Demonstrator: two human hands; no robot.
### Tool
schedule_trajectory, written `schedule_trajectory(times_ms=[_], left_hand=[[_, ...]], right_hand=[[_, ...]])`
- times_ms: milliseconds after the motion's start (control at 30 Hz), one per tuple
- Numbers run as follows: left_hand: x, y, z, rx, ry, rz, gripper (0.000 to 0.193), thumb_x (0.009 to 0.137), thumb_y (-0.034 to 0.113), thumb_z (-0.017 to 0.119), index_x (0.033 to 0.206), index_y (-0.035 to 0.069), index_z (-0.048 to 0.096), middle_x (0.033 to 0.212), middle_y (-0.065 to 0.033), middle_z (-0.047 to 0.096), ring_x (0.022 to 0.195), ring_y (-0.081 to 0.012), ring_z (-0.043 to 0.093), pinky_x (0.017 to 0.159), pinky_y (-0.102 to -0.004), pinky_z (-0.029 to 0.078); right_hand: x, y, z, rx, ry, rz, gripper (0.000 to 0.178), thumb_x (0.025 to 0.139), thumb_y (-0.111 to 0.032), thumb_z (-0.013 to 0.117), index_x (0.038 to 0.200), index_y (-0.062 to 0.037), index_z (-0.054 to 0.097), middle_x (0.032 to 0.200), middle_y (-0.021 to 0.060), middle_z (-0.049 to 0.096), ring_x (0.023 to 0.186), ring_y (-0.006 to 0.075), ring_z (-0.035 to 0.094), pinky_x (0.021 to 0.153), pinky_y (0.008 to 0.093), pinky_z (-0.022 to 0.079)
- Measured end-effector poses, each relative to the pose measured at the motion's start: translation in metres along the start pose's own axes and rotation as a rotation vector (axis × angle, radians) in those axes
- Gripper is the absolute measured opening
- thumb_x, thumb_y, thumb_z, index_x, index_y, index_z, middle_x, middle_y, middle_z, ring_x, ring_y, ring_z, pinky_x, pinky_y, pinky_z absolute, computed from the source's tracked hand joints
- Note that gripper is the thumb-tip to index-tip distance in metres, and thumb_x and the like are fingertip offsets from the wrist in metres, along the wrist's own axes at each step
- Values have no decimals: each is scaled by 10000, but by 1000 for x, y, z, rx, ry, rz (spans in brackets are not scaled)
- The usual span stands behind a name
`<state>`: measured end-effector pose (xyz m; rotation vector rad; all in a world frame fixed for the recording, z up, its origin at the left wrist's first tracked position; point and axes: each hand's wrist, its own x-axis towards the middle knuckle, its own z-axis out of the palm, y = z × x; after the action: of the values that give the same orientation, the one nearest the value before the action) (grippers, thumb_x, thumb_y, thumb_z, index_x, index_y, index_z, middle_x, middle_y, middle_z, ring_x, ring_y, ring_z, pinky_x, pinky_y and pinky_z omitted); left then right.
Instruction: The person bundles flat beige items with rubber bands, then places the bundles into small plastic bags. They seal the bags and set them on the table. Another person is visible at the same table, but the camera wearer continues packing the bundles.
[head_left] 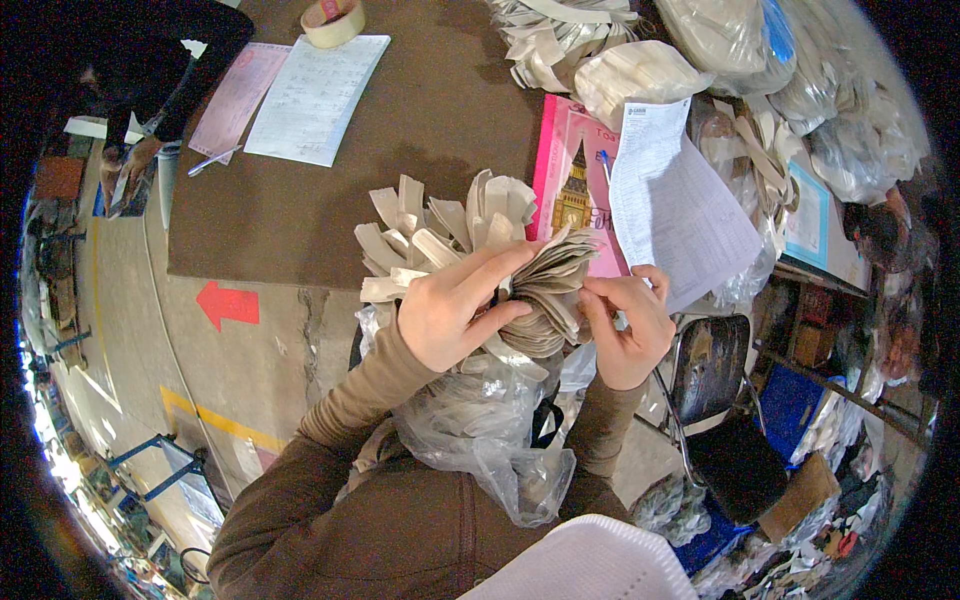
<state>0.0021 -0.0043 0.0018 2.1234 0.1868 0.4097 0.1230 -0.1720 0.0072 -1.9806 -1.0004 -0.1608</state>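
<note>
Over the near edge of the brown table, my left hand [450,312] is closed around a bundle of beige strips [548,300], thumb across the near side. The layers of the bundle fan out toward the right. My right hand [634,328] pinches the edge of those layers between thumb and fingertips. Just beyond my left hand, more beige strips [455,220] lie in a loose, curling heap with their ends pointing outward. Below my hands, a clear plastic bag [480,430] hangs crumpled against my front.
A pink notebook [550,160] lies partly under a printed sheet [670,200]. Bagged bundles [735,45] crowd the far right. Farther left are written papers [315,100], a pen [213,161] and a tape roll [333,22]. A black chair [712,375] stands right; another person [130,140] is at far left.
</note>
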Motion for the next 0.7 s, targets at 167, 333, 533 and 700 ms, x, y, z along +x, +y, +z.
schedule_trajectory(times_ms=[167,333,533,700], left_hand=[[0,0,0,10,20,-3,604,736,124,767,1289,88,524,1040,-95,623,523,-126,446,493,-271,408],[-1,-1,0,-11,23,-13,605,736,117,766,1288,87,521,1019,-93,617,526,-124,444,488,-273,399],[-1,-1,-1,-5,-9,-11,603,733,116,767,1282,79,520,1058,-90,616,517,-117,426,487,-265,397],[0,0,2,-3,7,26,599,734,117,764,1280,74,522,1147,-98,614,516,-112,415,492,-259,403]], right_hand=[[0,0,-3,-37,-38,-31,155,669,-43,762,794,-93,686,742,29,647,696,176,616,807,367,414],[1,1,-4,63,-44,-71,196,648,-24,739,826,-75,675,789,60,649,727,210,610,810,365,417],[-2,6,3,155,-6,1,216,694,-4,705,901,-66,689,718,28,634,629,185,580,792,360,419],[3,2,2,39,-38,-8,214,708,-10,711,910,-80,699,664,11,619,578,168,570,776,359,416]])
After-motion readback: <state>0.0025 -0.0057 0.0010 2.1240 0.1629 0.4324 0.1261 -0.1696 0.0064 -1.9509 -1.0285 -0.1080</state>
